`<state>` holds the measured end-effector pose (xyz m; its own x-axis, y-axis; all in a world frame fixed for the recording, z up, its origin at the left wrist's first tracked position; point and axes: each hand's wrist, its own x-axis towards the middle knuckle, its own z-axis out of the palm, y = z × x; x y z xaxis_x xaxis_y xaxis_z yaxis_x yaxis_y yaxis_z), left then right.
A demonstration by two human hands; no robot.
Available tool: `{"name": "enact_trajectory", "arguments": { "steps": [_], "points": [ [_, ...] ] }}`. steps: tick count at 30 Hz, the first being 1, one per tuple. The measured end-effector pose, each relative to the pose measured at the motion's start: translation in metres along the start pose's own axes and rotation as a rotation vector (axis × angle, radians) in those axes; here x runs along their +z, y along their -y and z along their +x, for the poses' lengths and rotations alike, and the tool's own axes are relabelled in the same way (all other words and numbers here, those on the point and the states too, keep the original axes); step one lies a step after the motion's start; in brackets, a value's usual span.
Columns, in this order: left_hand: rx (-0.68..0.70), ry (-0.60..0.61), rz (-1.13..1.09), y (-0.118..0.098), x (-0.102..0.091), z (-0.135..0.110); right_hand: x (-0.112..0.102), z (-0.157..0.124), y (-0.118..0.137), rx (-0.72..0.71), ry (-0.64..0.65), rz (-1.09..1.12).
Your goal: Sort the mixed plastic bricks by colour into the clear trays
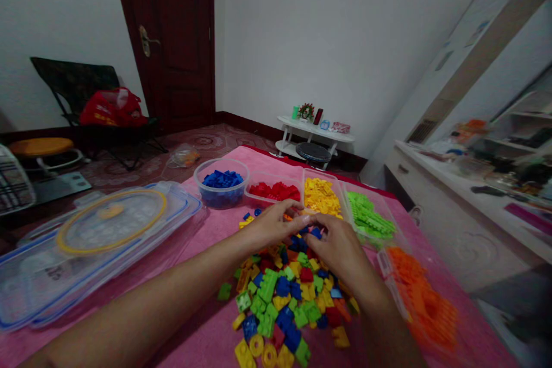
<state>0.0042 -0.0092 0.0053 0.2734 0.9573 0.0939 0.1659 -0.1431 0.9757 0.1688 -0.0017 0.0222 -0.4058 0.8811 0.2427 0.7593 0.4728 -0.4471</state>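
Left hand (279, 221) and right hand (340, 241): fingers curled, contents indeterminable, over multicoloured plastic bricks (283, 287), inside far edge of pink-clothed table (267, 161). Step: apparently picking; next requires single-brick grip.

A red bag (112, 109) rests on a dark chair (73, 79).

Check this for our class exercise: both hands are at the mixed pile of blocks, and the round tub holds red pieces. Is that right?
Not quite: the head view shows that the round tub holds blue pieces, not red. The rest stands: the left hand and right hand are both at the mixed pile of blocks.
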Motion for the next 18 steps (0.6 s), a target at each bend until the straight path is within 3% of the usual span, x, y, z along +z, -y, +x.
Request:
{"name": "enact_trajectory", "arguments": {
  "steps": [4, 6, 9, 11, 14, 16, 18],
  "points": [
    [-0.319, 0.245, -0.783, 0.002, 0.005, 0.002, -0.003, -0.002, 0.018, -0.092, -0.092, 0.093],
    [-0.403, 0.23, -0.979, 0.002, 0.004, 0.005, -0.005, -0.003, 0.02, -0.097, -0.173, 0.106],
    [-0.42, 0.094, -0.998, -0.007, -0.01, 0.01, -0.013, -0.004, 0.014, -0.077, -0.304, 0.12],
    [-0.37, -0.009, -0.874, -0.015, -0.03, 0.013, -0.019, -0.003, 0.008, -0.071, -0.354, 0.136],
    [-0.09, -0.298, -0.531, -0.018, -0.068, 0.016, -0.022, -0.001, 0.002, -0.063, -0.362, 0.136],
    [0.051, -0.568, -0.064, -0.013, -0.092, 0.017, -0.019, 0.0, 0.0, -0.057, -0.327, 0.123],
    [0.114, -0.706, 0.468, -0.005, -0.108, 0.016, -0.011, 0.001, 0.0, -0.052, -0.263, 0.111]
  ]
}}
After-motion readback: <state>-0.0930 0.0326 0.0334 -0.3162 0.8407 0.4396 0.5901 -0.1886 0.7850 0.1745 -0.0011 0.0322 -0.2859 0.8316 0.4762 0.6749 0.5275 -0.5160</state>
